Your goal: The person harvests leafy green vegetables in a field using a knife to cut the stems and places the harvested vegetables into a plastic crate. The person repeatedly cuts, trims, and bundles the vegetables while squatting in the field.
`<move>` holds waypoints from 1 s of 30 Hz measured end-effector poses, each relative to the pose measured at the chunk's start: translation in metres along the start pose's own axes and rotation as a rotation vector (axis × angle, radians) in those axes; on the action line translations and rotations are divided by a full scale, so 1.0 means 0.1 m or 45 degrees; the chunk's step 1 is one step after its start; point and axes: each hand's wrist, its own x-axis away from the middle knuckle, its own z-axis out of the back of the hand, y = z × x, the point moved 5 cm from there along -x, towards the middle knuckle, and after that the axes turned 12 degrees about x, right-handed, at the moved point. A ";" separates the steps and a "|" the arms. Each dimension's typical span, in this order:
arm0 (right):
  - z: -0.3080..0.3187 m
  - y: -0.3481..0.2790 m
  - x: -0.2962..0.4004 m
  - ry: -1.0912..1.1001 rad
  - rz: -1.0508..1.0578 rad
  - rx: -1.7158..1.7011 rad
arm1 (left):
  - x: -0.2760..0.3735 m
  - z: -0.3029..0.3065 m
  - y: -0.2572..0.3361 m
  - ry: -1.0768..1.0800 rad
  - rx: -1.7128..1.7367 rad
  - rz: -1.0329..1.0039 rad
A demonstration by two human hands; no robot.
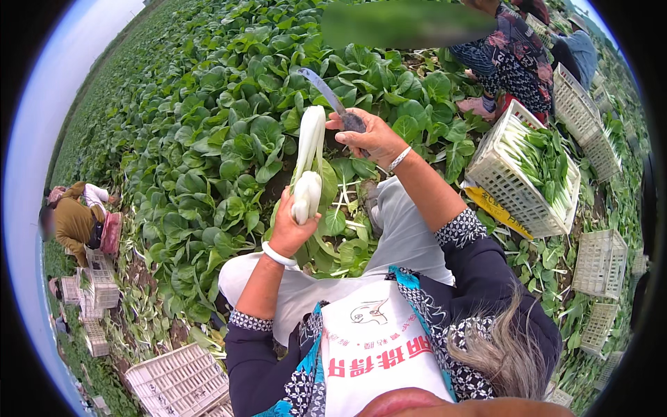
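Note:
My left hand (296,221) grips heads of pak choi (307,195), their thick white stalks pointing up and their green leaves hanging below the hand. In my right hand (372,138) is a knife with a curved steel blade (325,91) and a dark, soiled handle. The blade points up and to the left, beyond the white stalk ends. A small gap separates the right fingers from the stalks. Cut leaves and pale stalks (354,227) lie on the soil between my knees, under the hands.
Dense rows of growing pak choi (208,130) spread ahead and left. A crate (526,193) filled with cut greens stands at right, more crates (600,263) behind it. Another crate (180,380) lies at lower left. A person (513,57) sits at upper right; another person (78,219) bends at far left.

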 end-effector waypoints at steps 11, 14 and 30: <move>-0.45 0.21 0.04 0.120 -0.024 -0.160 | 0.39 -0.03 0.10 -0.009 0.010 -0.076; -0.49 0.28 0.03 0.125 -0.032 -0.237 | 0.40 -0.10 0.20 -0.026 -0.092 -0.112; -0.54 0.21 0.12 -0.019 0.104 -0.527 | 0.36 -0.22 0.29 -0.107 -0.424 -0.290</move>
